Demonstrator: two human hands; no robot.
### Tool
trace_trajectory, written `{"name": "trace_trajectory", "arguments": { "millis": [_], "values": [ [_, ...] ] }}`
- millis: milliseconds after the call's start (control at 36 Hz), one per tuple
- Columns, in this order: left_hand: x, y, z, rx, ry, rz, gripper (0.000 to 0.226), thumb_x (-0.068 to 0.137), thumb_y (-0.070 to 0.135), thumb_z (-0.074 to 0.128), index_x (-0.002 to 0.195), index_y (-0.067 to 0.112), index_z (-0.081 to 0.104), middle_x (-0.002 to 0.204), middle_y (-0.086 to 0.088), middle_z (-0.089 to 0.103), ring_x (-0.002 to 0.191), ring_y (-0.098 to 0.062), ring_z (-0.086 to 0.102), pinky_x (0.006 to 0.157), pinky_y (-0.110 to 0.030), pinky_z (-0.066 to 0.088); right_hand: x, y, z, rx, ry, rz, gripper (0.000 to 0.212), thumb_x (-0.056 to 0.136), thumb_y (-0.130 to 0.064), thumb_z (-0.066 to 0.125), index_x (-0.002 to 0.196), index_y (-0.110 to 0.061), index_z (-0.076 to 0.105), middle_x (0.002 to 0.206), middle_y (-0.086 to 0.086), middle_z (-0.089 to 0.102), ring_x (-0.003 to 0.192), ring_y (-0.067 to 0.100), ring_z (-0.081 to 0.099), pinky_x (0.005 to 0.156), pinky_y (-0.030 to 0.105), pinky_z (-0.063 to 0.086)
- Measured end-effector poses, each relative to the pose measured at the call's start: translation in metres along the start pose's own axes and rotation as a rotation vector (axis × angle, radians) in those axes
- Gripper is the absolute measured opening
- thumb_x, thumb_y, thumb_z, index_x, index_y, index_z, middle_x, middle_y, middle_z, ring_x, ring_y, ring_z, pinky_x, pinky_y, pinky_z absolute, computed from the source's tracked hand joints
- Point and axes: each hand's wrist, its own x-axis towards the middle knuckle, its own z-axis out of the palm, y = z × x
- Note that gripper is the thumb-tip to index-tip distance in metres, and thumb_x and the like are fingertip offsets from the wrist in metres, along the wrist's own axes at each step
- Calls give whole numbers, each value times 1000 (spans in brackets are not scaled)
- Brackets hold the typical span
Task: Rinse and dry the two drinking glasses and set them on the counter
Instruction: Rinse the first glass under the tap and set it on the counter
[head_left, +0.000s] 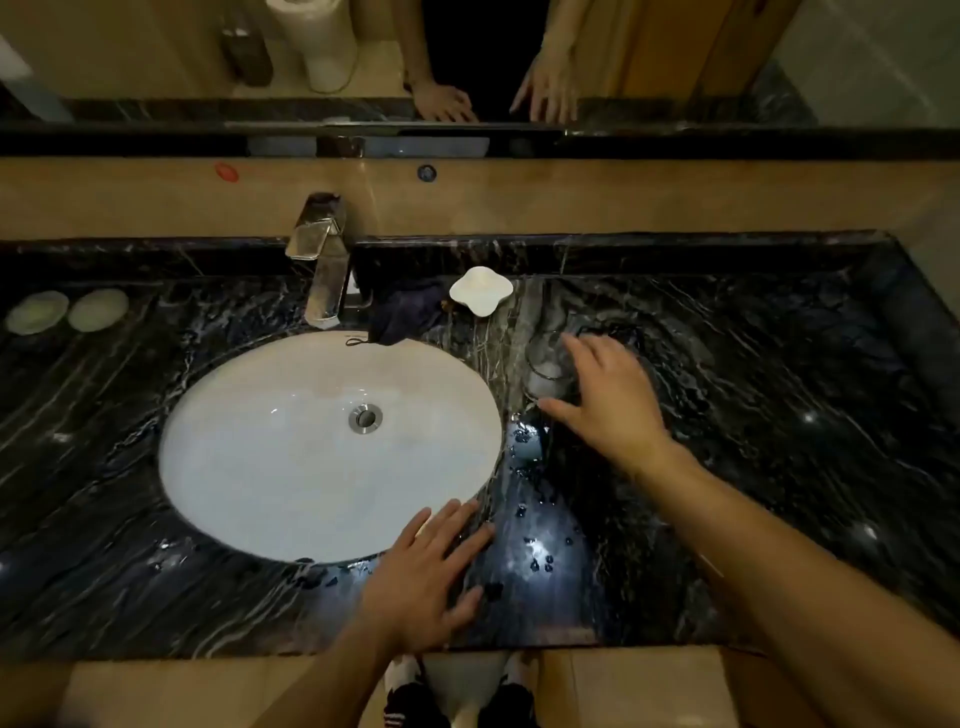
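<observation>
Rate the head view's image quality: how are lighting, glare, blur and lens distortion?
Head view: dim overall; bright glare spots on the wet black marble counter; right hand motion-blurred over the faint clear drinking glass; left hand sharper; white oval sink clearly lit; wide-angle lens bows the counter edges.

Black white-veined marble counter (779, 415), white oval sink (291, 467), chrome tap (322, 260), white dish (480, 290), dark cloth (402, 317)

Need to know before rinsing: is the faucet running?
Off. No stream falls from the faucet and the sink basin holds no pooled water.
</observation>
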Motion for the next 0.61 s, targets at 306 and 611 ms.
{"name": "trace_trajectory", "arguments": {
  "millis": [306,611],
  "values": [
    [3,-5,6,-55,-12,17,69,94,59,38,155,34,20,164,0,14,151,-21,13,119,-45,11,59,-5,17,-233,-193,89,93,79,-64,65,149,-12,30,142,15,50,140,32,35,122,54,2],
    [2,-4,7,-106,5,16,72,90,53,47,155,33,23,164,-1,16,152,-20,11,121,-46,12,55,-9,22,-36,-75,69,76,77,-52,74,133,-8,46,125,17,56,115,35,50,95,40,41]
  ]
}}
